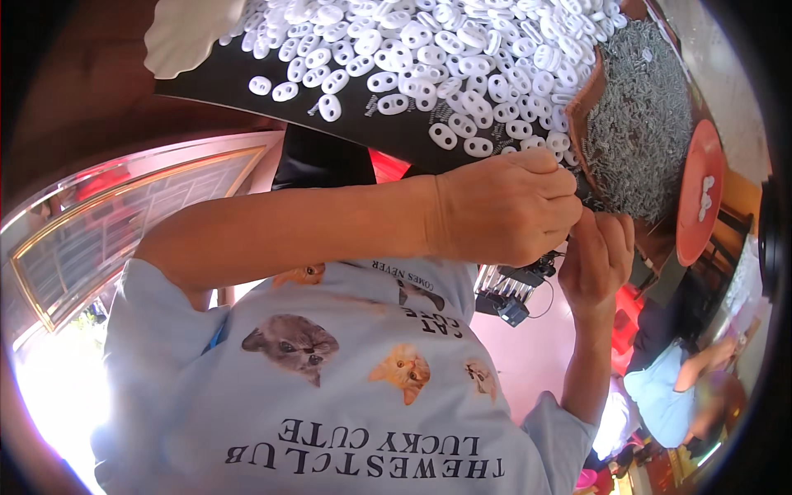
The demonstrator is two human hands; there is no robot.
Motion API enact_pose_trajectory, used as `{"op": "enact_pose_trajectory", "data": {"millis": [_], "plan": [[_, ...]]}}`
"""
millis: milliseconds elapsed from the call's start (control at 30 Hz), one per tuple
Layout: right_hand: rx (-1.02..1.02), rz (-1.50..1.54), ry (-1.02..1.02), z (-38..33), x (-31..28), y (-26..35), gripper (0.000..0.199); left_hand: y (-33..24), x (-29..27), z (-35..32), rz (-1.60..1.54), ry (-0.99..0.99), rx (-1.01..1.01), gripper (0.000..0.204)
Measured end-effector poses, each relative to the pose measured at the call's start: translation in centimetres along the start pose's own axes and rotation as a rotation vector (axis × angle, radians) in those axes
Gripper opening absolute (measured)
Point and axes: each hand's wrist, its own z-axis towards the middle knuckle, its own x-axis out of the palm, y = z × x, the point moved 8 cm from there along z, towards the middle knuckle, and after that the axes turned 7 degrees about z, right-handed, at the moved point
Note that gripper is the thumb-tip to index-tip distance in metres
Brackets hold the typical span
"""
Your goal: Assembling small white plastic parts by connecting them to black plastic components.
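Both hands meet at the near right edge of a dark tabletop (223, 82). My left hand (507, 206) is closed, back of the hand showing, its fingertips curled beside the white pieces. Just to its right, my right hand (598, 260) is closed too, with fingers and thumb pinched together. Whatever lies between the fingertips is hidden by the hands. A large heap of small white oval pieces (433, 55), each with two holes, spreads over the table beyond my left hand. Beyond my right hand lies a dense pile of tiny metal springs (639, 124).
A brown curved rim (587, 99) separates the springs from the white pieces. On the right stands a red plate (697, 223) bearing a few white pieces. A pale scalloped dish (186, 41) sits at the far left. Another person in light blue (664, 396) is at the lower right.
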Motion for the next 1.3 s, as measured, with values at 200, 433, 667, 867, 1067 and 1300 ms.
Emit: {"op": "enact_pose_trajectory", "data": {"millis": [200, 433, 667, 867, 1067, 1300], "plan": [[-0.029, -0.034, -0.007, 0.2, 0.1, 0.3, 0.036, -0.4, 0.4, 0.2, 0.086, 0.041, 0.032, 0.01], [0.07, -0.013, -0.036, 1.0, -0.6, 0.1, 0.02, 0.7, 0.0, 1.3, 0.093, 0.026, -0.032, 0.014], [0.132, -0.016, -0.09, 3.1, -2.4, -1.9, 0.011, 2.9, -1.4, 4.6, 0.071, 0.033, -0.014, 0.012], [0.129, -0.044, 0.027, 4.2, -0.5, -3.5, 0.005, 4.7, 0.2, 4.3, 0.12, 0.154, 0.016, 0.008], [0.111, -0.035, 0.084, 4.5, -0.2, -4.0, 0.009, 5.4, 0.9, 4.0, 0.048, 0.208, -0.016, 0.008], [0.07, -0.024, -0.001, 4.3, -0.2, -3.8, 0.019, 5.0, 1.0, 3.9, 0.081, 0.174, 0.03, 0.014]]}}
